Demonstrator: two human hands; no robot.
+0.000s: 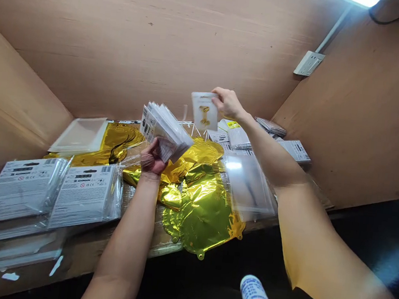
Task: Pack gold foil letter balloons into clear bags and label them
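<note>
The left hand (154, 156) has a closed grip on a fanned stack of plastic-sleeved cards (164, 129), its fingers partly hidden by them. The right hand (227, 103) pinches one sleeved card (204, 111) in the air above the desk (77, 255), its gold figure hard to make out. Crumpled gold foil balloons (200, 211) lie below.

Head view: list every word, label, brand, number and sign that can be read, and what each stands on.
White packaged cards: a red crossed-circle sign and what looks like "CE"; barcodes and small print too small to read.
Card in the right hand: gold picture, no legible text.
Packet stack in the left hand: print too blurred.
Pink-and-white container: blue and red lettering too blurred.
</note>
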